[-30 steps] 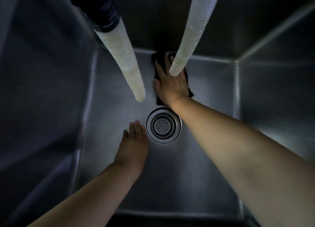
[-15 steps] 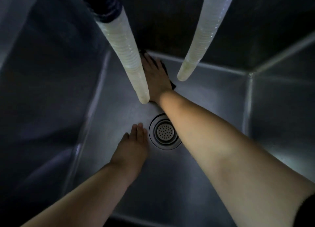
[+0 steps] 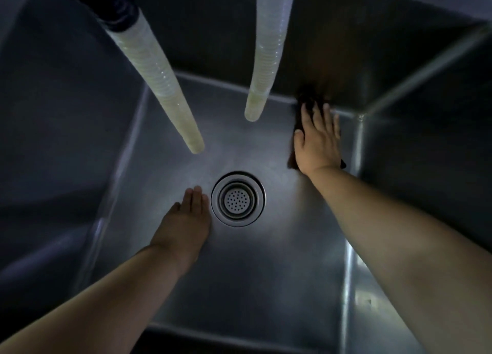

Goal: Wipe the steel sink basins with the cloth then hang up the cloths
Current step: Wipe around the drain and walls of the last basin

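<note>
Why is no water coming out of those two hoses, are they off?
Off, it seems. No stream falls from either hose, and no water is seen pooling at the drain.

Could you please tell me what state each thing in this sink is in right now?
Right hand: flat, fingers straight, pressing the cloth at the basin's far right corner.
Cloth: dark, spread under the right hand, on the floor against the back wall.
Left hand: flat on the floor beside the drain, holding nothing.
Drain strainer: seated, uncovered.
Two ribbed hoses: hanging into the steel basin; no water visibly running.
</note>
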`<state>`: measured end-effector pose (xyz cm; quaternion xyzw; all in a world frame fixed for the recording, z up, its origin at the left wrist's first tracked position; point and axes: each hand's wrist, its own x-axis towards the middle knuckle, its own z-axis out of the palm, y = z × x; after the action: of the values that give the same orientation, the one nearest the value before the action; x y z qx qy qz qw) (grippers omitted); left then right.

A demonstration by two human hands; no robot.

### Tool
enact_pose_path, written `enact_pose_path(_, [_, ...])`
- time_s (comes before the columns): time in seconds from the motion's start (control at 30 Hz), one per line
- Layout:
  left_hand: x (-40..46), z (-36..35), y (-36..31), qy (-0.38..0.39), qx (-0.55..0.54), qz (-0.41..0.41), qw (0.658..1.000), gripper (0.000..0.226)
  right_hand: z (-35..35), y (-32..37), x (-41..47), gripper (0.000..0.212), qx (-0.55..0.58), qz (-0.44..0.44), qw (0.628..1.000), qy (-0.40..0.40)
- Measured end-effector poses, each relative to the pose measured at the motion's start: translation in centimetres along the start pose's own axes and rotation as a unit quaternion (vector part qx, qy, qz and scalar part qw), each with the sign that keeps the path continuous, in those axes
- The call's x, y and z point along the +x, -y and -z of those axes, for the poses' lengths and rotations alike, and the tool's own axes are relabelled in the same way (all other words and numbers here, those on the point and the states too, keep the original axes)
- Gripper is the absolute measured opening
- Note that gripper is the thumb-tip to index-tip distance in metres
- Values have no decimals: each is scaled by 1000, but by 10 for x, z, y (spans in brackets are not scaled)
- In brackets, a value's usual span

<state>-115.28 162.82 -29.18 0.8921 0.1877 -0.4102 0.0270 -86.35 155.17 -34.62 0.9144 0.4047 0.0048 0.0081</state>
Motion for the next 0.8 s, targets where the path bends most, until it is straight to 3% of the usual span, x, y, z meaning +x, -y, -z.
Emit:
enact_pose_path(0.2, [-1,0,-1,-13,5,0,1000,112,-1,-18,-15,58,13,-223,975,-3])
enact_pose_path(0.43, [-5,2,3,-23,-13,-9,1000,115,3,-12,-83,64,16,-158,987,18])
enact_pose_path(0.6, [-8,-2,2,-63,-11,-14,998,90,11,9,-154,65,10,-153,987,55])
enact_pose_path(0.8, [-18,-5,11,-60,-32,-18,998,110,18,23,-230,65,3,-150,983,103])
